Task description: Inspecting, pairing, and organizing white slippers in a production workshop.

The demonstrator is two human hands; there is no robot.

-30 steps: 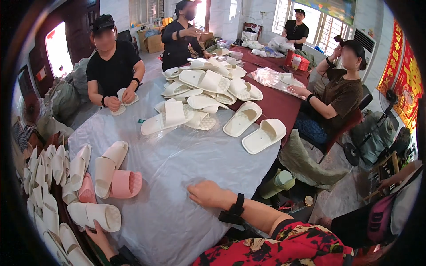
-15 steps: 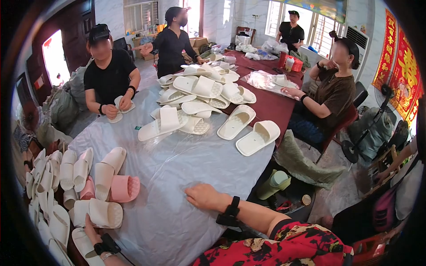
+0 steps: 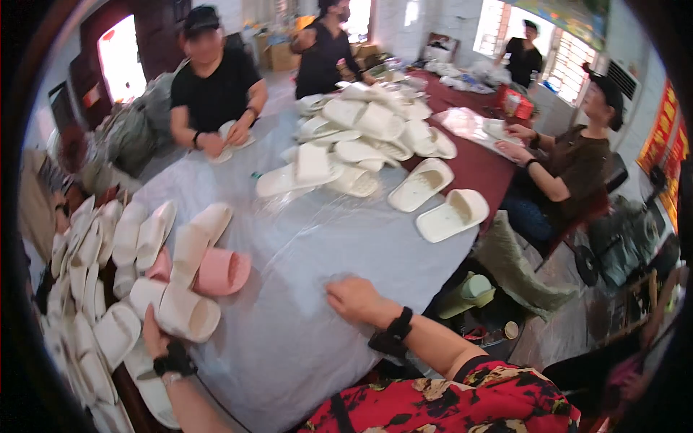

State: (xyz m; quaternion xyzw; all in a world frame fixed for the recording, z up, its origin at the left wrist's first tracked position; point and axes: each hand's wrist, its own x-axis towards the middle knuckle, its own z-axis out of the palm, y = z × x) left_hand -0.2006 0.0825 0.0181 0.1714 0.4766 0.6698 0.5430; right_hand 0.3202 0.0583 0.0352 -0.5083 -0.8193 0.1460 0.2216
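- Near the left edge of the grey-sheeted table point(image 3: 303, 353), a cream, open-toed, foam-looking slipper point(image 3: 191, 315) is touched by the left hand point(image 3: 157, 339); finger spread cannot be told.
- Its strap point(image 3: 177, 308) is best left uncrushed.
- Right hand point(image 3: 355, 299): fingers curled together.

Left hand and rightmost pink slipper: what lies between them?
In the head view, a white slipper lies between the left hand and the rightmost pink slipper.
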